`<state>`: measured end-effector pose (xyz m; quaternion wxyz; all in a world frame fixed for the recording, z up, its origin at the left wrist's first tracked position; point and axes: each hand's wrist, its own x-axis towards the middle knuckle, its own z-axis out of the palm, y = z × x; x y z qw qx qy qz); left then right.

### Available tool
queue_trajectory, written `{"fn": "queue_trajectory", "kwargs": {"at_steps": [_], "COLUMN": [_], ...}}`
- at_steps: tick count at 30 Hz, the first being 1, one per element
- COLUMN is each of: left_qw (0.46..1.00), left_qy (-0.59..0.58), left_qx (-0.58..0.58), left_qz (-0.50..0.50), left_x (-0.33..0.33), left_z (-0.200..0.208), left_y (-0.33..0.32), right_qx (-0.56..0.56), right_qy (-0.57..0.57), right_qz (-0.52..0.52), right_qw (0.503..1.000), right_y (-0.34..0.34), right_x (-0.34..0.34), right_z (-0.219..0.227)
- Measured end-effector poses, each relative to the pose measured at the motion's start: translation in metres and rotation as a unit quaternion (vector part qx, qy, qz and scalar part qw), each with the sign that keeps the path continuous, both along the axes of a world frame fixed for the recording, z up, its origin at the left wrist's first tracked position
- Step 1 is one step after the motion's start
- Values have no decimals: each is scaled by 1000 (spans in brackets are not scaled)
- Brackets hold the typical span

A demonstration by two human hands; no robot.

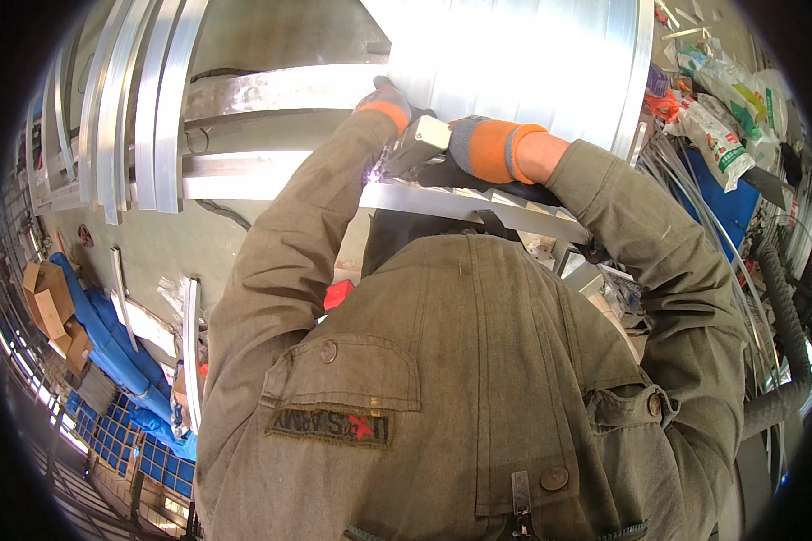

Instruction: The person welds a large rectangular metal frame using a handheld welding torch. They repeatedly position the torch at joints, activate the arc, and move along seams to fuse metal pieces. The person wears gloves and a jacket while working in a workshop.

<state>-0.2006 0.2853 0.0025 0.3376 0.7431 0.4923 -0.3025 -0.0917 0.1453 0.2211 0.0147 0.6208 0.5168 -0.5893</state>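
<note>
Tool (410, 156), grey, boxy, pale squarish end (432, 133); bright spark (373, 174) alongside

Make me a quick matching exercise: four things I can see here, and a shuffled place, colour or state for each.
1. Right hand
2. Spark
3. Boxes
4. Plastic bags

A. Brown, at the far left beside blue sheeting
B. Heaped at the upper right
C. Gloved in orange and grey
D. Glowing, close to the left forearm

Pairs: 1-C; 2-D; 3-A; 4-B
</note>
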Motion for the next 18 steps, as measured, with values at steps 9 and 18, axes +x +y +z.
{"fn": "queue_trajectory", "kwargs": {"at_steps": [9, 18], "left_qw": [1000, 999], "left_qy": [8, 15], "left_qx": [2, 9], "left_qz": [-25, -33], "left_x": [-2, 0], "left_z": [-27, -71], "left_y": [0, -1], "right_qx": [-30, 28], "right_qy": [-13, 8], "right_qz": [7, -29], "right_qw": [999, 999], "right_y": [5, -8], "right_x": [-3, 2], "right_z": [-1, -14]}}
